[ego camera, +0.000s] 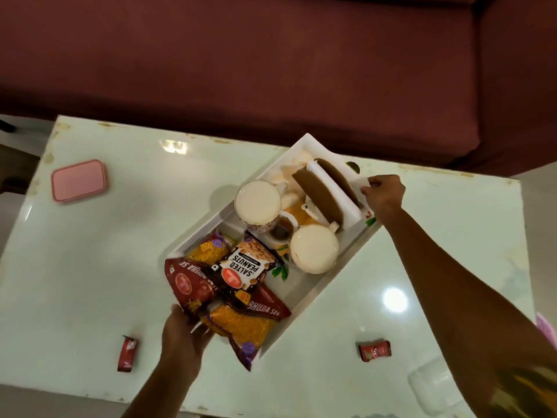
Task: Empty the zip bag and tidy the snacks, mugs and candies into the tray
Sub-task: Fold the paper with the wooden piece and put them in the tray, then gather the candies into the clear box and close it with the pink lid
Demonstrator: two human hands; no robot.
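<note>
Nearest me, two red candies lie on the counter, one at near left and one at near right, both outside the tray. My left hand grips the tray's near corner, fingers curled under a red packet that overhangs the rim. Beside it in the tray lie a peanuts packet and a long Bhujia packet hanging over the near edge. Further in stand two mugs, one near the packets and one behind it, then a brown napkin holder. My right hand pinches the tray's far rim, fingers pressed together. A pink lid sits far left on the counter. A maroon sofa runs behind. I cannot see the zip bag clearly.
</note>
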